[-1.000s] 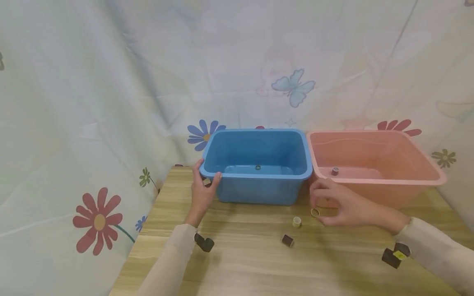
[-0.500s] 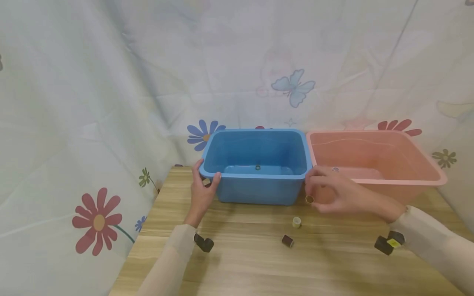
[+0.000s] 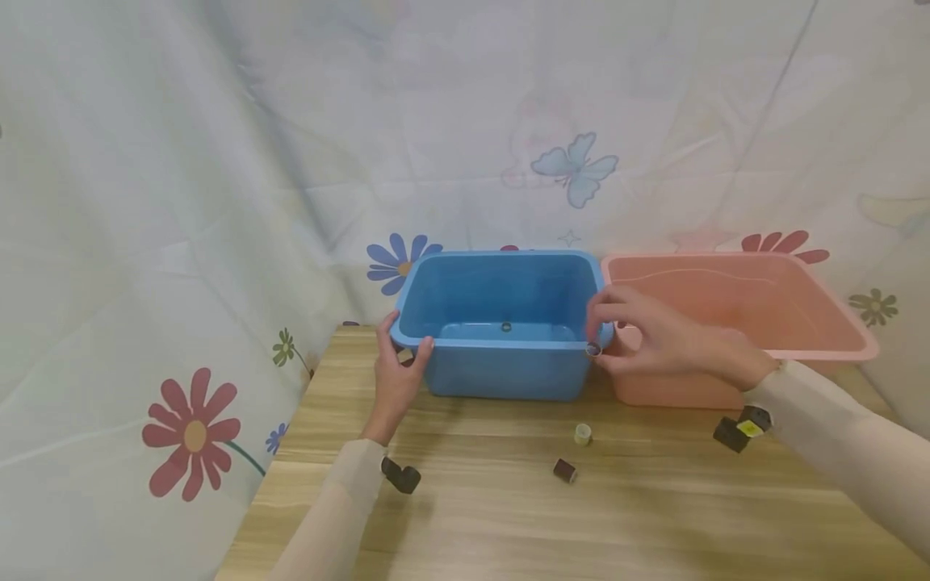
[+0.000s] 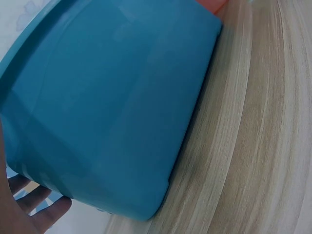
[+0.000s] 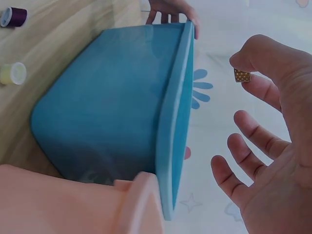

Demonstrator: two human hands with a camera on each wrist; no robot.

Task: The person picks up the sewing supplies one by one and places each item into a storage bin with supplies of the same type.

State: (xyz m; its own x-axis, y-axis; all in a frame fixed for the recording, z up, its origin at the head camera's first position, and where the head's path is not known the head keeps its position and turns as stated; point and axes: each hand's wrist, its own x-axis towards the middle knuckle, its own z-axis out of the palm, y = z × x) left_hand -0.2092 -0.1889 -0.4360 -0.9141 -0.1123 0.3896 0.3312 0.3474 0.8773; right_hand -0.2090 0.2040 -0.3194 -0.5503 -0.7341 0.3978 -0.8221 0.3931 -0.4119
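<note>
My right hand (image 3: pixel 647 335) pinches a small gold dimpled ring thimble (image 5: pixel 242 75) between thumb and index finger; the other fingers are spread apart. In the head view it is at the blue tub's front right corner, overlapping the pink tub. My left hand (image 3: pixel 398 379) grips the left front corner of the blue tub (image 3: pixel 508 371), thumb on the front and fingers round the side. Inside that tub lies a small ring-shaped piece (image 3: pixel 506 327). On the table are a pale yellow thread spool (image 3: pixel 583 434), upright, and a dark purple thread spool (image 3: pixel 564 470), on its side.
A pink tub (image 3: pixel 814 353) stands against the blue tub's right side; my right hand hides part of its inside. Both stand on a wood-grain table (image 3: pixel 494 524). Behind hangs a pale curtain (image 3: pixel 465 121) printed with flowers and butterflies.
My right hand has moved up and left with the ring thimble, from in front of the pink tub to the blue tub's right corner. My left hand has stayed in place.
</note>
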